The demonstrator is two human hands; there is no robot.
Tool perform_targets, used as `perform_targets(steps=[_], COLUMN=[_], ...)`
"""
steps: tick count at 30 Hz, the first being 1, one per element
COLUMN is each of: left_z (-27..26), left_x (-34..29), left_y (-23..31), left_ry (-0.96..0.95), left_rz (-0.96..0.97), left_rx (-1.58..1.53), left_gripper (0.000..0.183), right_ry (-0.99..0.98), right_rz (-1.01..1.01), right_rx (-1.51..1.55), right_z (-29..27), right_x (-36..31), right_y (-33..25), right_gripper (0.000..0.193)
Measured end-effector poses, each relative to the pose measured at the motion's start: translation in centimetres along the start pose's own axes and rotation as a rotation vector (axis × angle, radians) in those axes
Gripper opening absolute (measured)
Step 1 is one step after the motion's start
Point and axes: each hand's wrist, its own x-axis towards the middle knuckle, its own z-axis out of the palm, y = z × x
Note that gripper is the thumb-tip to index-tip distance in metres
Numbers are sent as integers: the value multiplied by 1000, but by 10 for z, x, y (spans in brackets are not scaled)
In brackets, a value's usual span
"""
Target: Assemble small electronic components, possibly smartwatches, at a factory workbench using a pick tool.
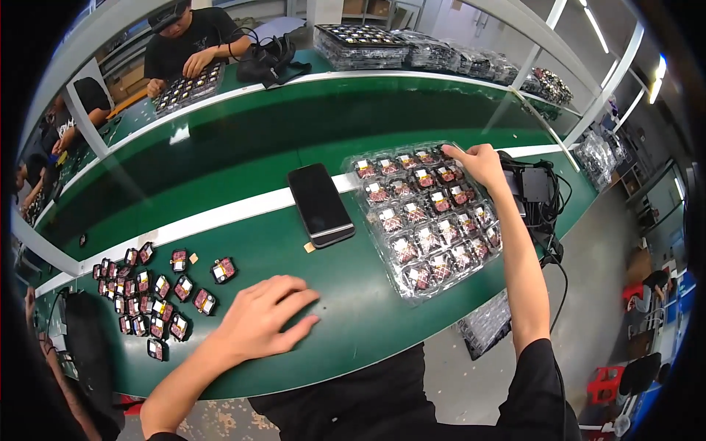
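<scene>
My left hand (pixel 266 317) hovers over or rests on the green bench, fingers spread, with nothing in it. To its left lies a loose group of small black modules (pixel 162 287) with reddish faces and white patches; one module (pixel 223 270) sits apart, closest to the hand. A clear plastic blister tray (pixel 412 292) holds rows of similar modules in its pockets. At the tray's far right corner, the thumb and fingers of my right hand (pixel 478 163) close on a small black module, partly hidden by the fingers.
Between the group and the tray lies a black phone (pixel 321 206). Black cables and a dark device (pixel 533 187) crowd the bench's right end. Beyond a white rail, a co-worker (pixel 187 51) handles another tray (pixel 190 88). Stacked trays (pixel 360 50) stand at the far side.
</scene>
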Motion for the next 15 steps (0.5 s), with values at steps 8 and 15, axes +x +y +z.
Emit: perform_targets(steps=[8,15], left_z=[57,91], left_x=[79,97], left_y=[49,61], left_ry=[-97,-75], left_rz=[-336,-402], left_rx=[-268,-388], left_gripper=[100,126], right_ry=[-16,-54], right_rz=[28,75], right_rx=[-6,-22], right_z=[1,-1], right_x=[-16,-28], right_y=[14,20], right_gripper=[85,83])
